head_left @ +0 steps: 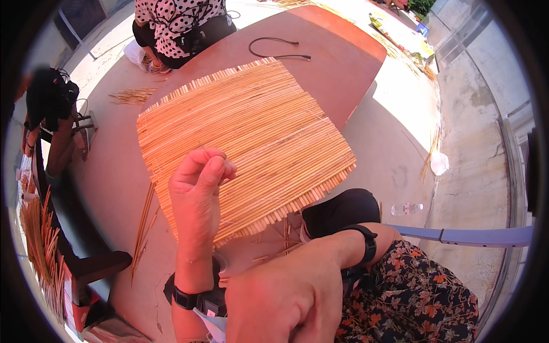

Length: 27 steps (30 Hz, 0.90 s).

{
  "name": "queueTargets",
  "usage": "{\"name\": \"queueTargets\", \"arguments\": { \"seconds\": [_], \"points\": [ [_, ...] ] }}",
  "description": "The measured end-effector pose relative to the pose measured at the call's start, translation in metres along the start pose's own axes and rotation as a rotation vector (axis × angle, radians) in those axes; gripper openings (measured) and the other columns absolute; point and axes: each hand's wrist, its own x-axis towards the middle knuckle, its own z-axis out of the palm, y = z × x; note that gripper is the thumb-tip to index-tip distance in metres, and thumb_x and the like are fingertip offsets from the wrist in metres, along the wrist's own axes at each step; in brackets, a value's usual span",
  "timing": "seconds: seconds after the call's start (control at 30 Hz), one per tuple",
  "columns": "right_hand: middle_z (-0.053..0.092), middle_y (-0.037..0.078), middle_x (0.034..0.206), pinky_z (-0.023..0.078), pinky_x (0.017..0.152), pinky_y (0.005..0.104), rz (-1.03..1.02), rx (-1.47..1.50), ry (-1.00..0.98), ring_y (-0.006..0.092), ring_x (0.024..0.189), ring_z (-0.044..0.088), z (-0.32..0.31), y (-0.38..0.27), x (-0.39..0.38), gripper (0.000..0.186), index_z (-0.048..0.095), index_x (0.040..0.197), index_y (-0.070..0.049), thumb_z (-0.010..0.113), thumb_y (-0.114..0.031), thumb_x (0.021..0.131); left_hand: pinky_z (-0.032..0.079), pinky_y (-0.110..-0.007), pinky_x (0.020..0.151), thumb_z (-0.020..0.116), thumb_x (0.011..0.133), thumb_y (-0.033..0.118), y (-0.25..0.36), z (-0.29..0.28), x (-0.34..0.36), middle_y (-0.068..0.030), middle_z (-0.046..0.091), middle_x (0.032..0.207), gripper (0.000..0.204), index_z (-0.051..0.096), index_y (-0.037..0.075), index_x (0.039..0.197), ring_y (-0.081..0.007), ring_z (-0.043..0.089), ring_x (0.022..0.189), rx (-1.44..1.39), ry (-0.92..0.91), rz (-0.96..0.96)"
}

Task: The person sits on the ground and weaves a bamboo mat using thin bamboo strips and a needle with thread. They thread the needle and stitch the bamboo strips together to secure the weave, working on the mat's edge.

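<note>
A mat of thin golden straw stalks (pixel 246 131), laid side by side, rests on a reddish-brown table, its cut ends making uneven edges. My left hand (pixel 200 177) is raised over the near left part of the mat. Its thumb and fingertips are pinched together; what they hold, if anything, is too small to name. My right hand (pixel 280 291) is large and close at the bottom, lower than the mat's near edge. Its fingers are curled in, and whatever lies inside them is hidden. Both wrists wear dark bands.
A black cable (pixel 280 48) lies on the reddish tabletop (pixel 337 68) beyond the mat. Loose stalks (pixel 132 95) and a stalk bundle (pixel 43 251) are at the left. A plastic bottle (pixel 407 209) lies on the ground at right. Two people sit nearby, far and left.
</note>
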Motion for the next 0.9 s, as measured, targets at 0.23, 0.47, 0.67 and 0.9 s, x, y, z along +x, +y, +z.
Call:
{"name": "queueTargets", "arguments": {
  "seconds": [0.23, 0.47, 0.67, 0.9],
  "points": [
    [0.048, 0.006, 0.064, 0.034, 0.051, 0.0288, -0.023, -0.032, -0.004, 0.0142, 0.054, 0.044, -0.001, -0.006, 0.002, 0.012, 0.052, 0.073, 0.003, 0.06, -0.001, 0.081, 0.048, -0.028, 0.072, 0.065, 0.092, 0.011, -0.001, -0.002, 0.0, -0.0038, 0.06, 0.08, 0.009, 0.062, 0.003, 0.094, -0.0149, 0.056, 0.076, -0.003, -0.015, 0.005],
    [0.058, 0.007, 0.065, 0.034, 0.045, 0.0273, 0.06, 0.118, 0.013, 0.0137, 0.05, 0.049, 0.004, -0.022, 0.006, 0.007, 0.065, 0.078, 0.004, 0.069, 0.002, 0.083, 0.048, -0.028, 0.072, 0.066, 0.092, 0.011, -0.003, -0.003, -0.001, -0.0038, 0.061, 0.081, 0.009, 0.063, 0.003, 0.095, -0.0154, 0.056, 0.076, -0.003, -0.007, 0.004],
    [0.044, 0.007, 0.064, 0.035, 0.054, 0.0306, 0.053, -0.063, -0.007, 0.0173, 0.056, 0.043, -0.003, -0.009, -0.003, 0.014, 0.045, 0.071, 0.002, 0.054, -0.003, 0.081, 0.049, -0.028, 0.072, 0.068, 0.09, 0.009, -0.004, -0.003, 0.0, -0.0038, 0.062, 0.082, 0.01, 0.063, 0.001, 0.095, -0.015, 0.058, 0.076, -0.022, -0.012, 0.003],
    [0.056, 0.01, 0.064, 0.04, 0.048, 0.0301, -0.495, 0.024, 0.0, 0.022, 0.052, 0.054, -0.003, 0.023, 0.015, 0.013, 0.06, 0.075, 0.004, 0.064, -0.001, 0.086, 0.048, -0.029, 0.073, 0.064, 0.092, 0.01, -0.001, -0.001, 0.001, -0.004, 0.06, 0.082, 0.008, 0.063, 0.003, 0.095, -0.0156, 0.056, 0.077, 0.002, -0.032, -0.001]
  ]
}}
